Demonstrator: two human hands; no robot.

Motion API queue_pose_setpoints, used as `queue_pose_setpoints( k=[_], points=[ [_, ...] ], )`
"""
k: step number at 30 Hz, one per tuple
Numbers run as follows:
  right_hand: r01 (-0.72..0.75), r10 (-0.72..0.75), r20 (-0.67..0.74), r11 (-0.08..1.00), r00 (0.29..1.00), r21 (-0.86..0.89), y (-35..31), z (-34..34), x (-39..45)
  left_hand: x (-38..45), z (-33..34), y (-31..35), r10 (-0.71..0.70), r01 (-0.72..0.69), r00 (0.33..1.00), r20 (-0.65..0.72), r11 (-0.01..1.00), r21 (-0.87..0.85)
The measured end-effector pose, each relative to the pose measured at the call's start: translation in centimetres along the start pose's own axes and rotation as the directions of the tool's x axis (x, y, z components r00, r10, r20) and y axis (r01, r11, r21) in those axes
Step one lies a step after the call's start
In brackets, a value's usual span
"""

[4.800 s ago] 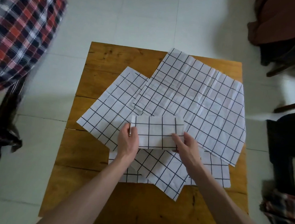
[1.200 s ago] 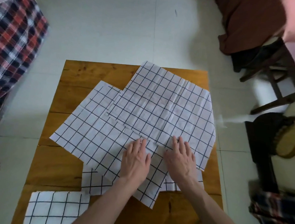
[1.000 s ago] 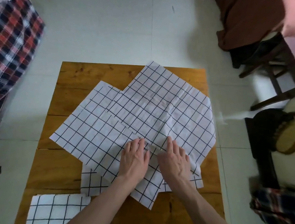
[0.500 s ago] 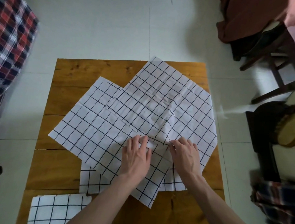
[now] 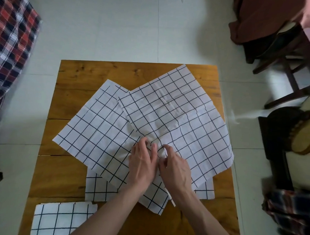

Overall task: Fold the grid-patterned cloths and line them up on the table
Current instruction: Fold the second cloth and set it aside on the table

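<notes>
Several white cloths with black grid lines lie overlapped on the wooden table (image 5: 76, 73). The top cloth (image 5: 177, 118) spreads to the right, another unfolded cloth (image 5: 96, 132) lies to its left, and a third cloth (image 5: 99, 187) peeks out beneath them. A folded cloth (image 5: 61, 219) sits at the table's near left corner. My left hand (image 5: 143, 163) and my right hand (image 5: 175, 166) meet at the near corner of the top cloth, fingers pinching its bunched edge.
A red plaid fabric (image 5: 12, 31) hangs at the far left. Dark wooden chairs (image 5: 286, 57) with brown cloth stand at the upper right, a round stool (image 5: 306, 134) at the right. White tiled floor surrounds the table.
The folded cloth was set down at the near left corner. My hands went from lying flat on the spread cloths to pinching the top cloth's near corner, which now bunches up.
</notes>
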State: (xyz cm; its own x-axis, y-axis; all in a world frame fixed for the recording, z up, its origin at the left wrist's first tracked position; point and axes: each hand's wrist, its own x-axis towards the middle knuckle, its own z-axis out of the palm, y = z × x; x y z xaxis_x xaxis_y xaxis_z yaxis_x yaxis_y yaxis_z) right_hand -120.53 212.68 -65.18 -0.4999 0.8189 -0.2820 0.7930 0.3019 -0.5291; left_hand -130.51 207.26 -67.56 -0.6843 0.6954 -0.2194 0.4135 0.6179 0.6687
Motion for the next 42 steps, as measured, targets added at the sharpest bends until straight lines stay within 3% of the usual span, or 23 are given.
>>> queue_pose_setpoints(
  k=[5, 8, 11, 15, 17, 23, 26, 30, 33, 35, 38, 42],
  points=[
    [0.082, -0.087, 0.14, 0.996, 0.986, 0.043, 0.5, -0.2, 0.5, 1.1, 0.2, 0.5, -0.238, 0.24, 0.97, 0.048, 0.908, -0.343],
    [0.093, -0.103, 0.144, 0.993, 0.984, 0.074, 1.5, -0.5, 0.9, 2.1, 0.4, 0.9, -0.348, 0.357, 0.931, 0.108, 0.813, -0.46],
    [0.076, -0.077, 0.013, 0.994, 0.997, 0.079, 3.8, -0.8, 1.5, 3.1, 0.3, 1.1, -0.389, 0.39, 0.914, 0.117, 0.756, -0.526],
    [0.066, -0.063, -0.165, 0.998, 0.984, 0.012, 7.3, -1.7, 2.7, 3.7, -1.6, 2.1, -0.319, 0.357, 0.929, 0.188, 0.637, -0.683],
    [0.021, -0.022, -0.198, 1.0, 0.98, -0.005, 8.3, -2.5, 3.2, 3.9, -2.7, 2.1, -0.279, 0.338, 0.939, 0.201, 0.637, -0.693],
    [-0.099, 0.087, -0.218, 0.994, 0.972, -0.041, 9.7, -3.4, 3.9, 4.0, -4.5, -0.2, -0.309, 0.277, 0.951, 0.021, 0.818, -0.505],
    [-0.184, 0.181, -0.167, 0.983, 0.969, -0.001, 10.1, -3.2, 4.8, 4.6, -4.4, -2.4, -0.339, 0.313, 0.938, -0.077, 0.92, -0.237],
    [-0.212, 0.206, -0.11, 0.976, 0.972, -0.041, 10.0, -3.1, 6.6, 5.4, -4.2, -3.9, -0.286, 0.292, 0.954, -0.092, 0.955, 0.052],
    [-0.101, 0.087, -0.082, 0.978, 0.993, -0.184, 9.3, -3.5, 7.5, 5.5, -4.2, -4.4, -0.15, 0.194, 0.977, -0.152, 0.92, 0.339],
    [0.027, -0.042, -0.046, 0.956, 0.998, -0.291, 9.0, -3.6, 8.3, 5.6, -4.1, -4.9, -0.021, 0.079, 0.99, -0.14, 0.9, 0.429],
    [0.17, -0.169, 0.033, 0.917, 0.985, -0.36, 9.1, -3.8, 10.0, 6.2, -3.5, -6.1, 0.188, -0.165, 0.982, 0.009, 0.837, 0.521],
    [0.194, -0.177, 0.079, 0.886, 0.981, -0.421, 9.5, -4.0, 11.6, 7.0, -3.1, -7.0, 0.258, -0.299, 0.954, 0.156, 0.758, 0.58]
  ],
)
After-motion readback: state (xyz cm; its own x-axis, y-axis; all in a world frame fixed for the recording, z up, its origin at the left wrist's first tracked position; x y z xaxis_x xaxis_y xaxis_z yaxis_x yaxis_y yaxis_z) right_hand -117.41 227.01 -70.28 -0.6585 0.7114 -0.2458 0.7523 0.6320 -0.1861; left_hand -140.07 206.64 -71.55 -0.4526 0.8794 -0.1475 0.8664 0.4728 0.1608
